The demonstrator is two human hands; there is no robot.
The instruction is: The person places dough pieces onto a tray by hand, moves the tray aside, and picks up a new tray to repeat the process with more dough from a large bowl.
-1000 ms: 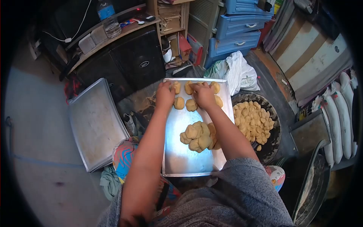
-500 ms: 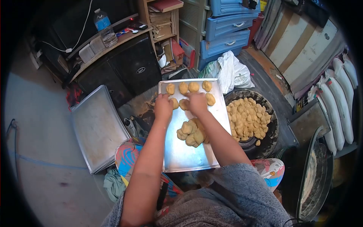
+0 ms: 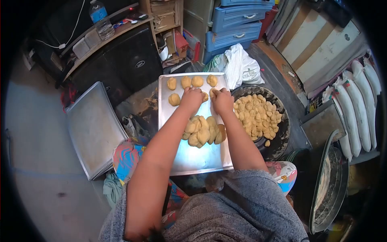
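Observation:
A metal baking tray point(image 3: 189, 161) lies before me, bearing balls of tan dough. Along its far edge sit several dough balls point(image 3: 186, 82); another dough ball point(image 3: 174, 99) starts a second row on the left. My left hand point(image 3: 192, 99) is closed over dough in that row, its fingertips partly hidden, with a piece of dough point(image 3: 205, 97) showing beside it. My right hand point(image 3: 223, 101) has its fingers curled on a dough ball point(image 3: 212, 92) at the row's right end. Nearer to me, a heap of dough pieces point(image 3: 198, 131) rests mid-tray between my forearms.
To the right stands a round black tub point(image 3: 284, 139) holding many dough pieces point(image 3: 258, 117). Stacked flat trays point(image 3: 94, 133) lean on the left. A white plastic bag point(image 3: 242, 66) lies behind the tub. Blue drawers point(image 3: 234, 36) and a black speaker point(image 3: 139, 52) stand at the back.
Both hands have moved rightward along the second row, uncovering the ball at its left end. The right hand now reaches the row's right-end ball. The whole view has shifted slightly.

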